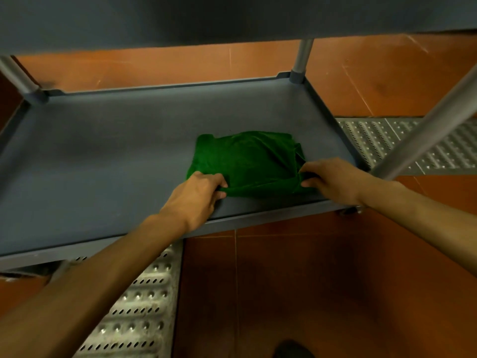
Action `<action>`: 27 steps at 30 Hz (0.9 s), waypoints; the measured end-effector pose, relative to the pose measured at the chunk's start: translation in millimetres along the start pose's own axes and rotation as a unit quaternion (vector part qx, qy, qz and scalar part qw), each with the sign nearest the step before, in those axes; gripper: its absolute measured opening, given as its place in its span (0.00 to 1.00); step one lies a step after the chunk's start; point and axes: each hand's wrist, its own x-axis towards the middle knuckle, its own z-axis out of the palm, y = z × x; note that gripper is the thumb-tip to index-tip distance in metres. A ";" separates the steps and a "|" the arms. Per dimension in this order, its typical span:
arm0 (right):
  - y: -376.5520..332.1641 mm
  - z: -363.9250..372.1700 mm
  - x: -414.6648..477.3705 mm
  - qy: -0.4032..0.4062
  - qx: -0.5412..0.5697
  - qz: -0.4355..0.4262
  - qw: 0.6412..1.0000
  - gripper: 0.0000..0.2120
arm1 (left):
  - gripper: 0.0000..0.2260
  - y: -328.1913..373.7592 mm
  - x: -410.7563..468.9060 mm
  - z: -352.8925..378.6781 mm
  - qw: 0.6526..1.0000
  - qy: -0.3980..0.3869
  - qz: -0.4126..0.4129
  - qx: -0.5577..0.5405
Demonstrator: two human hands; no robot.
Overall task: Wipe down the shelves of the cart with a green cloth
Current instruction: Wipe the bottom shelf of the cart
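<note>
Head view, green cloth lying crosswise

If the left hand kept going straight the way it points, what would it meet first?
The green cloth, whose near corner the left hand already pinches. Beyond that, probably the right shelf rim, though depth is unclear.

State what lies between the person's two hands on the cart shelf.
In the head view, the green cloth spans the gap: the left hand and right hand each pinch a near corner.
</note>
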 end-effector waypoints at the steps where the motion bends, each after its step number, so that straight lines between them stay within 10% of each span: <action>1: -0.9 -0.3 -3.2 -0.005 -0.002 0.001 1.000 0.10 | 0.10 1.8 -4.0 -0.1 1.000 -0.002 0.005 -0.001; 12: -10.5 -18.6 -36.4 -0.046 0.031 -0.014 0.998 0.06 | 0.10 23.4 -32.9 -18.7 0.999 0.004 0.040 0.019; 27: -15.4 -122.8 -50.4 0.146 0.142 0.038 0.978 0.10 | 0.10 62.0 38.8 -109.0 0.992 0.109 0.028 0.052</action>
